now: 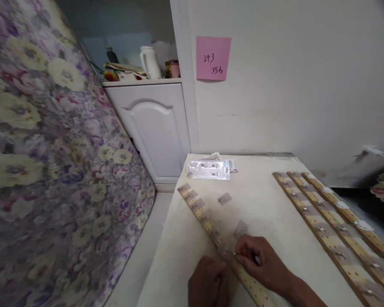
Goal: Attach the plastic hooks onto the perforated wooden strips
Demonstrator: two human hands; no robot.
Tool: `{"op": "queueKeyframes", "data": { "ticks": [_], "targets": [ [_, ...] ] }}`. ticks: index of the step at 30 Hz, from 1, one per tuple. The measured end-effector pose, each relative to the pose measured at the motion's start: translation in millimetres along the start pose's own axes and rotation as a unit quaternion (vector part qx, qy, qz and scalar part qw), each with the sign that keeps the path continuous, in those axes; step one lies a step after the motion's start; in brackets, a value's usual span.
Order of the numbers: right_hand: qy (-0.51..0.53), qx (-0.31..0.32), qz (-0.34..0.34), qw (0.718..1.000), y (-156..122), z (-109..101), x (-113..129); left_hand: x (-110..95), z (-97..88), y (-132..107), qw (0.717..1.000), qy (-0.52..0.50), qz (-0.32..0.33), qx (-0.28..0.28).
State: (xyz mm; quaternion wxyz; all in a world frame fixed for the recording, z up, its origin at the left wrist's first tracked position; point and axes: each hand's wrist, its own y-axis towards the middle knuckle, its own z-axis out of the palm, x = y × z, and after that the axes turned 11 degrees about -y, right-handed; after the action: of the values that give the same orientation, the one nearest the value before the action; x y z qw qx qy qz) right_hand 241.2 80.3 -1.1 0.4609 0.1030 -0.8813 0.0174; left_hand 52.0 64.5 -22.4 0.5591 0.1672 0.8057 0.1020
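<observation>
A long perforated wooden strip (201, 212) lies slantwise on the white table (262, 183), with clear adhesive hooks stuck along it. My right hand (263, 264) pinches a small clear hook with a metal prong against the strip near its lower part. My left hand (208, 282) rests beside it, fingers curled, pressing down on the strip. Two loose clear hooks (224, 198) lie on the table just right of the strip.
Three more wooden strips (320, 213) with hooks lie side by side at the right. A clear blister pack (208, 169) sits at the table's far edge. A floral mattress (51, 170) leans at left, a white cabinet (153, 128) stands behind, and a pink note (213, 58) hangs on the wall.
</observation>
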Motion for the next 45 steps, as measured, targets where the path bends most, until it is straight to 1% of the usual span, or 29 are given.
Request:
{"op": "queueKeyframes", "data": {
  "ticks": [3, 7, 9, 11, 13, 14, 15, 17, 19, 22, 23, 24, 27, 29, 32, 36, 40, 45],
  "targets": [
    [-0.046, 0.008, -0.02, 0.999, -2, -1, 3, 3, 2.2, -1, 0.999, 0.026, 0.034, 0.01],
    [-0.117, 0.023, -0.049, 0.992, -6, -3, 5, 2, -2.9, 5, 0.997, 0.05, 0.066, 0.008],
    [-0.146, 0.023, -0.066, 0.987, -8, -4, 5, 3, -5.2, 7, 0.994, 0.082, 0.074, 0.027],
    [-0.171, 0.021, -0.088, 0.981, -9, -4, 6, 5, -6.2, 8, 0.987, 0.125, 0.08, 0.061],
    [-0.184, 0.021, -0.11, 0.976, -9, -4, 7, 6, -6.1, 9, 0.978, 0.168, 0.077, 0.094],
    [-0.189, 0.019, -0.119, 0.975, -9, -4, 7, 5, -5.7, 9, 0.974, 0.188, 0.069, 0.102],
    [-0.192, 0.017, -0.126, 0.973, -10, -4, 8, 3, -5.1, 9, 0.971, 0.207, 0.059, 0.102],
    [-0.199, 0.018, -0.131, 0.971, -11, -3, 8, 1, -3.8, 9, 0.966, 0.238, 0.048, 0.085],
    [-0.206, 0.027, -0.123, 0.97, -12, -1, 7, 1, -3.0, 10, 0.964, 0.245, 0.074, 0.069],
    [-0.201, 0.044, -0.109, 0.973, -14, 1, 5, 5, -4.3, 12, 0.968, 0.192, 0.15, 0.058],
    [-0.194, 0.042, -0.103, 0.975, -14, 1, 4, 6, -5.4, 13, 0.972, 0.163, 0.16, 0.06],
    [-0.185, 0.033, -0.095, 0.978, -14, 1, 3, 7, -6.7, 15, 0.977, 0.131, 0.157, 0.059],
    [-0.138, -0.01, -0.059, 0.989, -9, 0, 3, 4, -9.9, 18, 0.994, 0.027, 0.095, 0.039],
    [-0.092, -0.022, -0.039, 0.995, -5, 0, 4, 1, -10.0, 18, 0.997, -0.033, 0.063, 0.032],
    [-0.031, -0.006, -0.021, 0.999, 0, 2, 7, 0, -6.9, 17, 0.995, -0.088, 0.025, 0.029],
    [0.058, 0.027, -0.006, 0.998, 0, 6, 10, 0, -2.8, 16, 0.99, -0.13, -0.041, -0.018],
    [0.146, 0.068, 0.022, 0.987, -1, 10, 11, -3, -4.1, 19, 0.99, -0.128, -0.061, -0.022],
    [0.182, 0.066, 0.044, 0.98, 1, 16, 12, -5, -2.8, 19, 0.989, -0.133, -0.051, -0.033]
  ]
}}
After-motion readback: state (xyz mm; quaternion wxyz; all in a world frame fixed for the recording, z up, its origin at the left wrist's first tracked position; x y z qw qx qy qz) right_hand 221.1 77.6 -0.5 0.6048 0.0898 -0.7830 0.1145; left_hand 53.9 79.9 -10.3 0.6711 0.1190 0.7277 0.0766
